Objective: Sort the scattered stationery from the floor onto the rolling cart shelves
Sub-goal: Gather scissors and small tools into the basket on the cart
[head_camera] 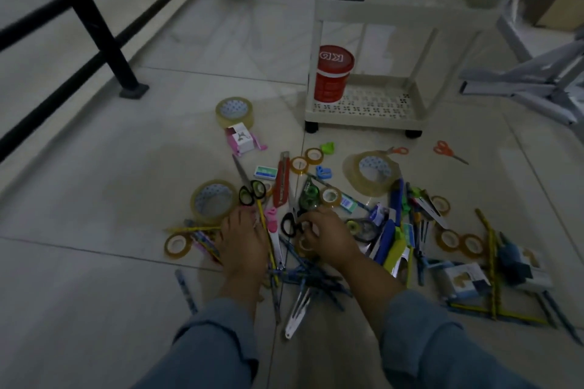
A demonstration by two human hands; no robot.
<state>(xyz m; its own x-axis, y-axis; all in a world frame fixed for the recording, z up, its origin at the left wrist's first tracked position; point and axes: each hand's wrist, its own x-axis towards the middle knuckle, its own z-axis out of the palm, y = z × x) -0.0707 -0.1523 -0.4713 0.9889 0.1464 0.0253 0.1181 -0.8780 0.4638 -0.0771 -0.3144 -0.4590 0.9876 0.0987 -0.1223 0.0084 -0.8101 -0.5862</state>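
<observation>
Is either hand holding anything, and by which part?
The right hand seemingly pinches the nearer black scissors by a handle loop. The left hand lies flat on the pencils, holding nothing.

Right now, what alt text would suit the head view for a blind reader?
A person's blue sleeves reach down into a floor pile of tape rolls, scissors, pencils and pens. Behind it stands a white rolling cart holding a red tub on its bottom shelf.
</observation>
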